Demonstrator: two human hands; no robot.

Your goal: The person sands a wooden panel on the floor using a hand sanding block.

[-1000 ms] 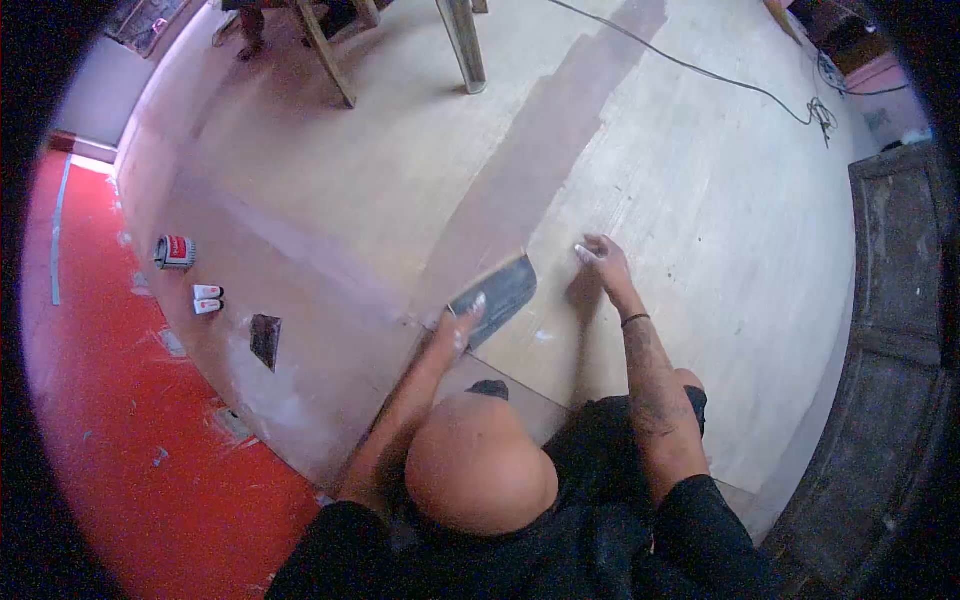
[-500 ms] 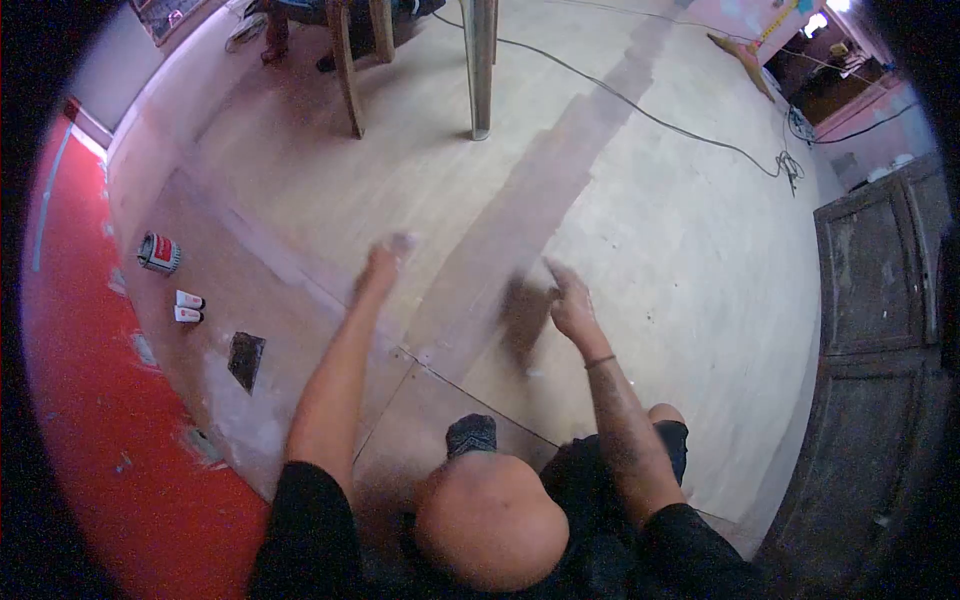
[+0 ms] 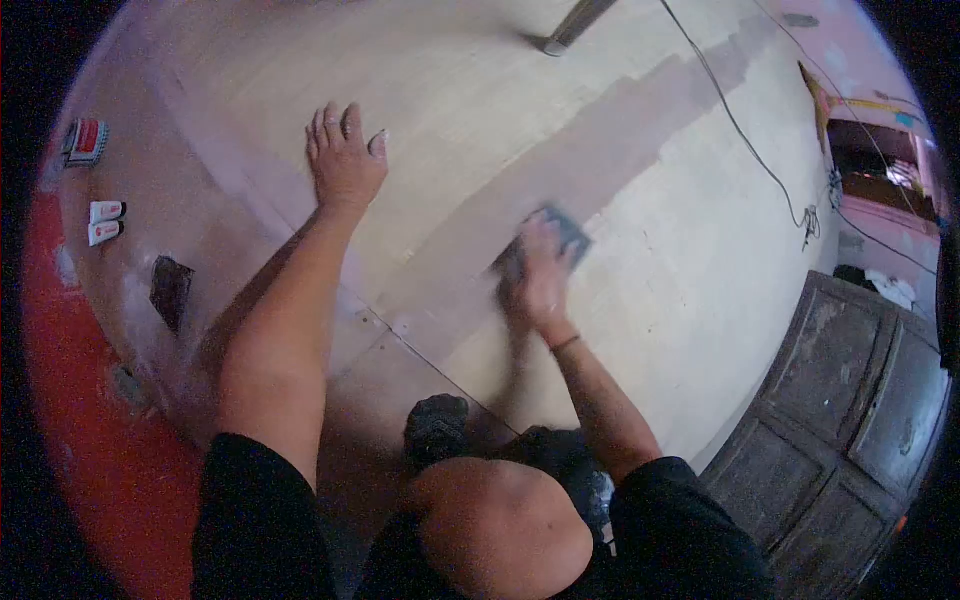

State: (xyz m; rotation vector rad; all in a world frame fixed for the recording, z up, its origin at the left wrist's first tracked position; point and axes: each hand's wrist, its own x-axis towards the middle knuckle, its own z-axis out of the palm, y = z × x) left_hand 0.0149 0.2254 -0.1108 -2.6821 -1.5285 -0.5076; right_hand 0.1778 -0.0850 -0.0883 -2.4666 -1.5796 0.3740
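My left hand (image 3: 345, 165) rests palm down on the pale board floor (image 3: 430, 110), fingers spread and holding nothing. Under my right hand (image 3: 543, 285) is a dark rectangular sheet (image 3: 572, 238) that looks like sandpaper. The fingers press it against the floor, at the edge of a pinkish-grey strip (image 3: 480, 215); motion blurs both hand and sheet. A board seam (image 3: 400, 338) runs between my arms toward my dark sock (image 3: 437, 425).
To the left are a paint can (image 3: 88, 142), two small white tubes (image 3: 106, 223), a dark flat plate (image 3: 171, 290) and a red floor area (image 3: 110, 440). A chair leg (image 3: 575, 28), a cable (image 3: 735, 110) and a dark panelled wooden piece (image 3: 830, 400) are also around.
My left hand has gone from a raised, curled pose to lying flat farther forward. My right hand has come down onto the floor with the dark sheet under it. The view has shifted right.
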